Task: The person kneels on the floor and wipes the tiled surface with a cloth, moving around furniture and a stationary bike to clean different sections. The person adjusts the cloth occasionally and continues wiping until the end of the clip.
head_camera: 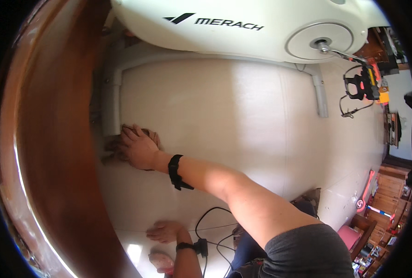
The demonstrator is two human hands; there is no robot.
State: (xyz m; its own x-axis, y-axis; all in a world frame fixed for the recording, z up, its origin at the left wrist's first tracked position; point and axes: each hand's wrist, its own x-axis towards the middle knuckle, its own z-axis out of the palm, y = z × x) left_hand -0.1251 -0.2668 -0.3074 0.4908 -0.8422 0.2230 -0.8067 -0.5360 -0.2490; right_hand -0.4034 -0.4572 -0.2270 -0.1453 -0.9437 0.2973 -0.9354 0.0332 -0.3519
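Note:
A bunched brown cloth [152, 137] lies on the pale floor [192, 104] at the end of a grey tubular foot [113, 107] of a white exercise bike [227, 34]. My right hand [138, 147], with a black band on the wrist, presses on this cloth, fingers spread over it. Lower in the view, my left hand [164, 232] rests palm down on the bare floor and holds nothing; its wrist also bears a black band. Beside that wrist is a black plug-like block [201, 247] with black cable [206, 215] looping over the floor.
A dark, glossy wooden furniture edge [53, 139] curves along the left. The bike's pedal [362, 83] with a strap hangs at the upper right, above its second foot [321, 99]. A pink scooter-like object [365, 194] and wooden cabinets [388, 187] stand far right.

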